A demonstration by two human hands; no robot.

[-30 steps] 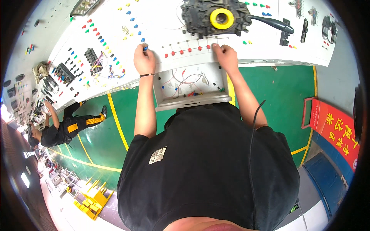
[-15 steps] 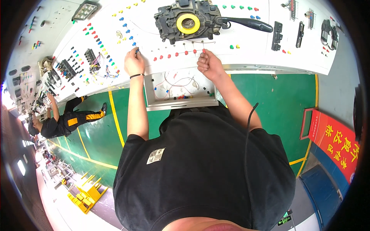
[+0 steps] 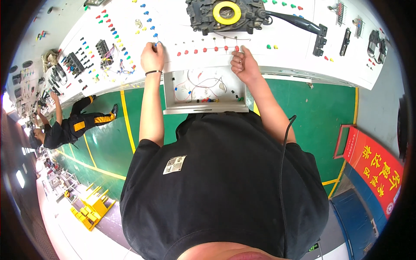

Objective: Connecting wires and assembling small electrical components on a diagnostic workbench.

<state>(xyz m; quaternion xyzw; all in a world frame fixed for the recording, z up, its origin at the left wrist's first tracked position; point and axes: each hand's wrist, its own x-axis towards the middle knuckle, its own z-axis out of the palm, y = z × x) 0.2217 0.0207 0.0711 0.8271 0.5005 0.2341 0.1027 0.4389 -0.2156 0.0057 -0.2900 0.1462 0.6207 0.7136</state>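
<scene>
My left hand (image 3: 152, 58), with a dark band on its wrist, is closed at the white panel, its fingertips pinching a blue terminal (image 3: 157, 43) at the lower end of a blue column. My right hand (image 3: 245, 66) has its fingers curled at the right end of a row of red terminals (image 3: 205, 50), touching the endmost red terminal (image 3: 237, 48). Thin wires show by that row. Above it sits a black steering-column switch (image 3: 203, 19) with a yellow ring (image 3: 227, 13) and a long lever (image 3: 294, 20).
Below the panel an open drawer (image 3: 206, 108) holds loose wires and small coloured connectors. Black switches (image 3: 320, 41) and more coloured terminals line the panel. At the left another person (image 3: 65, 130) works at the same bench. A red banner (image 3: 375, 167) stands on the right.
My view has tilted, so the panel, drawer and hands sit higher in the picture. Both hands stay at the same terminals; the right index finger looks straighter.
</scene>
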